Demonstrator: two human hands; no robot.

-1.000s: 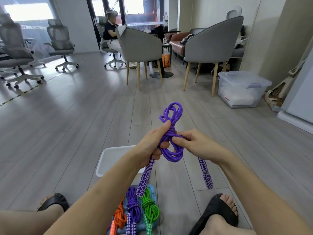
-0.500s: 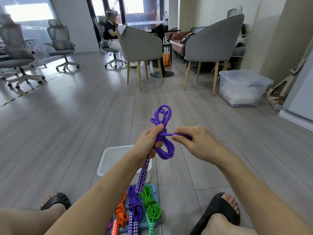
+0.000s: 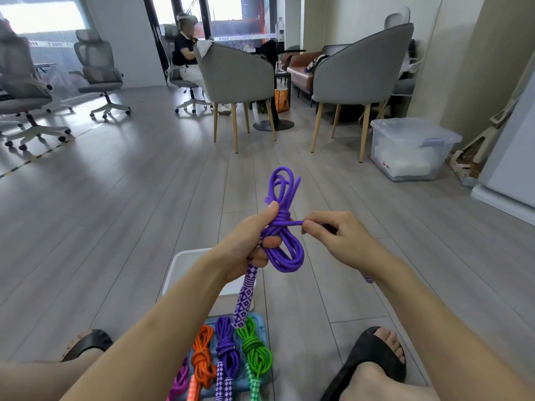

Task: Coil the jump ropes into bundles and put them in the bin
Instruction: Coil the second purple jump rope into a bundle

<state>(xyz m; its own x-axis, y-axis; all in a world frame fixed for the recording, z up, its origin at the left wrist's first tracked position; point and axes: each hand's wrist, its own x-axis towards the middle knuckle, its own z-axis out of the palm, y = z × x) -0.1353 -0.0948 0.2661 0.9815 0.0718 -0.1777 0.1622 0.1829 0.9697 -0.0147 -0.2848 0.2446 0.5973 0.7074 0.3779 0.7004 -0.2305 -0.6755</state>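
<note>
Grey plank floor (image 3: 144, 241). Purple rope (image 3: 285, 250): looped bundle, patterned handle hanging. Left hand (image 3: 253, 246) grips bundle upright; right hand (image 3: 337, 235) pinches free strand, pulled sideways.

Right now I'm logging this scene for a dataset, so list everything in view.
purple rope: 1, purple, held mid-air, half wrapped
coiled ropes: 4, magenta, orange, purple, green, in blue bin
blue bin: 1, floor between feet
white bin: 1, floor behind left forearm
clear lidded box: 1, right, by wall
grey armchairs: 2, middle
office chairs: several, left
seated person: 1, far back
black sandals: 2, on feet
left hand: grips bundle
right hand: pinches rope end
</note>
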